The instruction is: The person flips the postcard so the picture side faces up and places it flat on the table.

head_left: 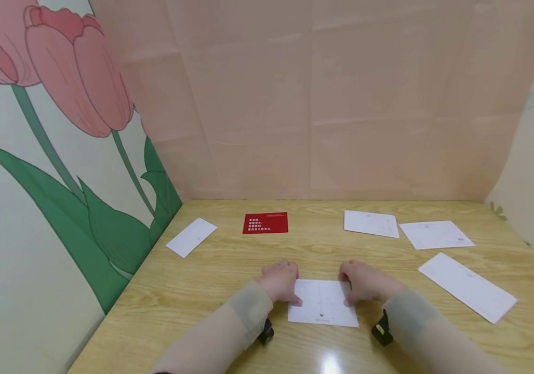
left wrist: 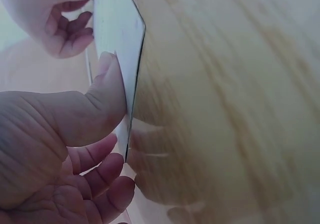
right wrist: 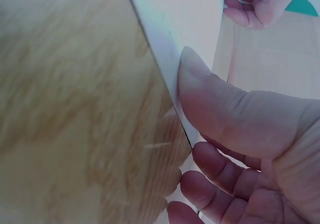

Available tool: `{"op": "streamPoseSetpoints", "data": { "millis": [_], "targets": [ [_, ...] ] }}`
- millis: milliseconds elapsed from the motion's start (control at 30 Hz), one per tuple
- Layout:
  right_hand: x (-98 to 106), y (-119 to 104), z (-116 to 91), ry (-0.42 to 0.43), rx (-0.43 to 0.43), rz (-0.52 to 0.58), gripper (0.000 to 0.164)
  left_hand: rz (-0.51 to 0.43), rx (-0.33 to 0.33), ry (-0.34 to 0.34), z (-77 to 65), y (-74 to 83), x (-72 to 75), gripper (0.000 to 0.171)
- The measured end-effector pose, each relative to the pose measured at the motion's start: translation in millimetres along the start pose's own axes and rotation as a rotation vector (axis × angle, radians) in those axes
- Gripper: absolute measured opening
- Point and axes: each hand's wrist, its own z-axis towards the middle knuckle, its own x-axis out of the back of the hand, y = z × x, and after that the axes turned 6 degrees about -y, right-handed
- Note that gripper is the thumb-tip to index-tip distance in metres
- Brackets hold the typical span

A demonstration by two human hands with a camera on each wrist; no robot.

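Observation:
A white postcard (head_left: 321, 304) with a thin line down its middle and small print lies in front of me, between my two hands. My left hand (head_left: 280, 281) pinches its left edge, the thumb (left wrist: 107, 91) on the upper face and the other fingers curled at the side. At the opposite edge my right hand (head_left: 369, 283) grips in the same way, with its thumb (right wrist: 200, 86) over the card. Whether the card rests flat or is slightly raised, I cannot tell.
Behind the hands lies a red card (head_left: 265, 223) with white lettering. One white card (head_left: 191, 237) is at the left. On the right are three more: a back card (head_left: 371, 223), a middle card (head_left: 436, 235) and a nearer card (head_left: 468, 287). A pink cloth (head_left: 309, 104) hangs behind the wooden table (head_left: 178, 311).

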Motion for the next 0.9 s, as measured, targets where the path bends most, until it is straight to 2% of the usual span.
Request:
{"op": "streamPoseSetpoints", "data": {
  "millis": [433, 900],
  "targets": [
    [-1.0, -0.9, 4.9, -0.018, -0.038, 0.000, 0.043, -0.033, 0.022, -0.011, -1.7, 0.3, 2.7, 0.056],
    [-0.6, -1.0, 3.3, -0.010, -0.005, -0.014, 0.041, -0.026, 0.005, -0.017, -2.2, 0.6, 4.4, 0.053]
  ]
}}
